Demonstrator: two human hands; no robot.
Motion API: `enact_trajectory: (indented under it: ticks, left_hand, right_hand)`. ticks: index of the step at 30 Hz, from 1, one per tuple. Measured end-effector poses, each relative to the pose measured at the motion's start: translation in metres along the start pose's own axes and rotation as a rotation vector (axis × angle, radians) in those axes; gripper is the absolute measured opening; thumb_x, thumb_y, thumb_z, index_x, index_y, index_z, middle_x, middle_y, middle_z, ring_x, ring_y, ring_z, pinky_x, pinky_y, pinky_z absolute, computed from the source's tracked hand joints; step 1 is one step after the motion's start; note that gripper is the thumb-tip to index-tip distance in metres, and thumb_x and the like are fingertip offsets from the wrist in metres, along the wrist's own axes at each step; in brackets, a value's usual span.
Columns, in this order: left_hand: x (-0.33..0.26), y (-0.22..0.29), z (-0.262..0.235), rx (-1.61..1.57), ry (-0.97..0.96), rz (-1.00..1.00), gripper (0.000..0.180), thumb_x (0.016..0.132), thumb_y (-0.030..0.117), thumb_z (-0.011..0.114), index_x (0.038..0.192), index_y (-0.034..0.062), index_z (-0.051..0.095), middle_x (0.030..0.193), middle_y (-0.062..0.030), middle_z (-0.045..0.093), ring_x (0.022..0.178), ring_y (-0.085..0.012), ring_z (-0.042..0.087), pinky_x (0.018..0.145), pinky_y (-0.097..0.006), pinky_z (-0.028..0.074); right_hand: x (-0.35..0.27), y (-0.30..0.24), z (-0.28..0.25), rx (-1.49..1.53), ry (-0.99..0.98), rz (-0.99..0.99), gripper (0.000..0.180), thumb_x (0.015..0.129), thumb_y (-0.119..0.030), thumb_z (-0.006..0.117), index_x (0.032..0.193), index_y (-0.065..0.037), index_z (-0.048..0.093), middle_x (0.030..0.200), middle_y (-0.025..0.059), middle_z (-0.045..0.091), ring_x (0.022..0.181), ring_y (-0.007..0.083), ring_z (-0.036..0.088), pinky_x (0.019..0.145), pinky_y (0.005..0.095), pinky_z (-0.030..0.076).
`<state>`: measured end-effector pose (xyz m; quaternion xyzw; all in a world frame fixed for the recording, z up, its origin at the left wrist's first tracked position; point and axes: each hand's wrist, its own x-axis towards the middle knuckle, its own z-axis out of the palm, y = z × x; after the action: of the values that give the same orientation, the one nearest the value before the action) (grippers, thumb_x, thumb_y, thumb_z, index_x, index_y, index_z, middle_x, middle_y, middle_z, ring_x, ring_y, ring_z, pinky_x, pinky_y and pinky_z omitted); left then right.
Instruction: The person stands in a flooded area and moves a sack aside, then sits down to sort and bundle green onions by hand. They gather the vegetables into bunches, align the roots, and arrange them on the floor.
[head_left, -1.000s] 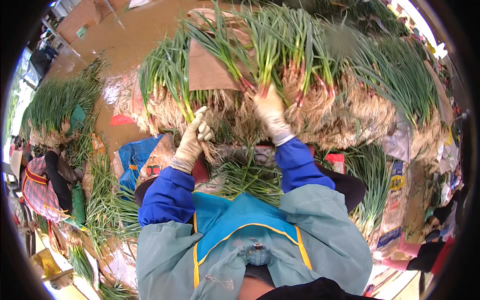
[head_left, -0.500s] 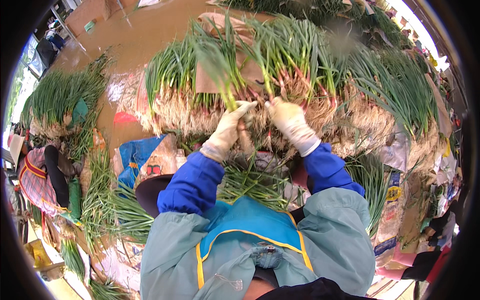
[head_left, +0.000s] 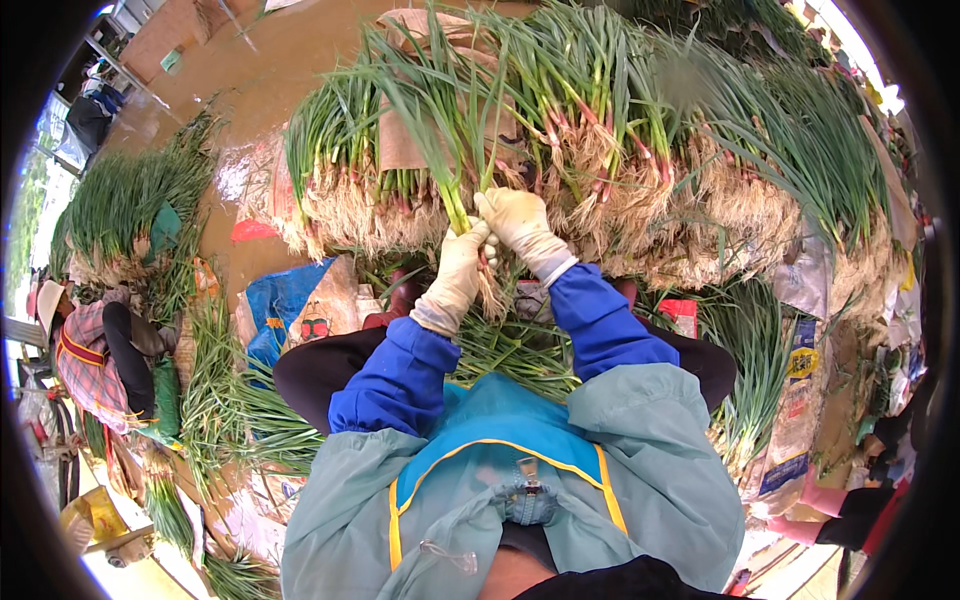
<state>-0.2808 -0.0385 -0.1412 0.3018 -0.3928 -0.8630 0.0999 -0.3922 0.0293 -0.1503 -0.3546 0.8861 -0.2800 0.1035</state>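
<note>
My left hand (head_left: 455,272), in a pale glove, is closed around a few spring onions (head_left: 440,155). Their green leaves point away from me, and pale roots hang below the fist. Right beside it, my right hand (head_left: 518,226), gloved the same way, pinches a spring onion stem close to the left hand's bunch. Beyond both hands lies a long row of spring onions (head_left: 592,105), roots toward me, with a brown cloth (head_left: 400,140) among them.
Loose green leaves (head_left: 510,350) lie below my hands. A blue and white sack (head_left: 280,305) is to the left. Farther left a person in a checked top (head_left: 95,365) sits near another spring onion pile (head_left: 120,215). More bunches (head_left: 755,340) lie on sacks at the right.
My right hand has moved left and away from the row to meet the left hand. The left hand has come slightly nearer to me, still holding its spring onions.
</note>
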Motion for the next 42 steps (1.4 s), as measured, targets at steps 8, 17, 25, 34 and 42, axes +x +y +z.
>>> enact_trajectory:
  ticks: [8,17,25,34,42]
  left_hand:
    - [-0.089,0.067,-0.011,-0.230,-0.368,0.383,0.014,0.093,0.011,0.055,0.095,0.0143,0.043,0.067,-0.0024,0.049,0.041,-0.0079,0.041,0.034,-0.022,0.037]
    - [0.009,0.071,-0.016,-0.210,-0.484,-0.052,0.030,0.096,0.023,0.054,0.122,0.0104,0.049,0.066,0.0049,0.034,0.054,-0.0048,0.032,0.047,-0.020,0.027]
    - [0.012,0.045,-0.055,-0.241,-0.314,0.031,0.023,0.095,0.020,0.056,0.115,0.0101,0.054,0.079,0.0011,0.056,0.057,-0.0081,0.046,0.052,-0.025,0.042]
    - [0.010,0.046,-0.069,-0.249,-0.335,0.012,0.022,0.094,0.021,0.057,0.115,0.0113,0.057,0.079,0.0020,0.058,0.055,-0.0066,0.047,0.051,-0.024,0.043]
    - [0.018,0.050,-0.050,-0.154,-0.176,0.094,0.019,0.089,0.016,0.064,0.106,0.0092,0.058,0.095,-0.0037,0.066,0.059,-0.0065,0.052,0.051,-0.022,0.045]
  right_hand:
    - [-0.046,-0.007,-0.022,-0.475,-0.865,-0.167,0.042,0.092,-0.042,0.049,0.098,-0.004,0.068,0.089,0.0153,0.069,0.087,0.0277,0.066,0.080,0.0407,0.051]
    - [0.095,0.063,-0.079,-0.615,0.092,0.124,0.022,0.085,-0.024,0.060,0.099,-0.008,0.063,0.087,0.0129,0.062,0.085,0.0308,0.063,0.073,0.0407,0.051]
    - [-0.074,0.004,-0.011,-0.345,-0.597,-0.143,0.032,0.085,-0.032,0.050,0.085,-0.006,0.068,0.082,0.0129,0.067,0.073,0.0286,0.065,0.069,0.0400,0.052]
    - [0.041,0.012,-0.004,-0.153,0.046,0.206,0.040,0.090,-0.040,0.054,0.104,-0.003,0.062,0.103,0.0188,0.064,0.097,0.0324,0.062,0.084,0.0418,0.048]
    - [0.020,-0.028,-0.077,0.120,0.089,0.242,0.028,0.090,-0.031,0.056,0.100,-0.007,0.064,0.087,0.0091,0.066,0.069,0.0197,0.064,0.069,0.0341,0.053]
